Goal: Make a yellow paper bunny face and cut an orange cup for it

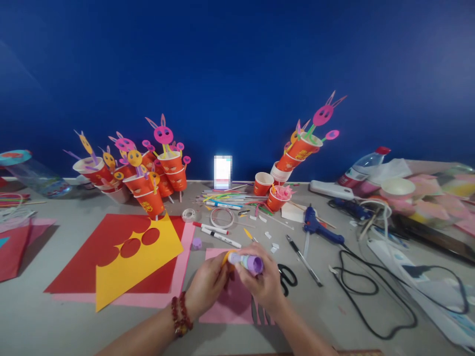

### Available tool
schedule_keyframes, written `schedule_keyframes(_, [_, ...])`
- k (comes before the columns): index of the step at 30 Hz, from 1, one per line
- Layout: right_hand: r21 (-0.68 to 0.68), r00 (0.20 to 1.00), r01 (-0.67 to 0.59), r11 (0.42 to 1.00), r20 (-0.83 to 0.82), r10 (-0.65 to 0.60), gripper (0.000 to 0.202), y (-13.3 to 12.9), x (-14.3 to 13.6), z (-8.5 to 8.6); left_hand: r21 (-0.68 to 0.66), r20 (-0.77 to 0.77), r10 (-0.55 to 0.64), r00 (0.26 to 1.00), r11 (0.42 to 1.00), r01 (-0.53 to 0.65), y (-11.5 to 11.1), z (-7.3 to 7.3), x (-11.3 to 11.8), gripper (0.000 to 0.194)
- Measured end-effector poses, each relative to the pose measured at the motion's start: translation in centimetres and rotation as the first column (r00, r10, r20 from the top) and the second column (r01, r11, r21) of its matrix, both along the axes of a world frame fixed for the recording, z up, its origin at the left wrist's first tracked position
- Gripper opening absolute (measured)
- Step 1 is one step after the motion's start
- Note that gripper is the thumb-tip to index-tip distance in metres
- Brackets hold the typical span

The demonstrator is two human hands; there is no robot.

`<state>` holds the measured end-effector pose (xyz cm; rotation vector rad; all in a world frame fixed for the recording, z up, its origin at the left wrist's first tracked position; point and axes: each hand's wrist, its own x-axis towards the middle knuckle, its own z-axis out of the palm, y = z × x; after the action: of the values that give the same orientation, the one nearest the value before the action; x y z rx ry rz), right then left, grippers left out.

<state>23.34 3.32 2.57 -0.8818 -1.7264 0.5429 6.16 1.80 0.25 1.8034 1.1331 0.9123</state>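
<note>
My right hand (261, 277) is closed around a purple and white glue stick (247, 262), its white end pointing left. Pinched in my left hand (206, 284) is a small orange-yellow paper piece (227, 258), mostly hidden by the fingers, and the glue stick's tip meets it. A purple cap (197, 243) lies on the table just beyond my left hand. Under both hands is a pink paper sheet (211, 314) with slits cut out near its right side. Black-handled scissors (287, 278) lie beside my right hand, their blades hidden.
Yellow paper (137, 269) with round holes lies over red paper (89, 257) at left. Decorated red cups (174, 173) stand behind. Markers (220, 237), a pen (304, 260), a blue glue gun (319, 227) and a looping black cable (371, 316) lie around.
</note>
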Motion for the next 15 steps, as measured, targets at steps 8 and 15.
schedule_keyframes(8, [-0.091, 0.994, 0.046, 0.995, -0.091, -0.054, 0.005, 0.1, -0.1, -0.2, -0.003, 0.006, -0.012, 1.0, 1.0, 0.012, 0.1, 0.4, 0.0, 0.027])
schedule_keyframes(15, [-0.24, 0.976, 0.027, 0.97, -0.204, -0.078, 0.008, 0.1, -0.1, -1.1, -0.008, 0.011, -0.036, 0.999, 0.999, 0.036, -0.1, 0.3, 0.2, 0.029])
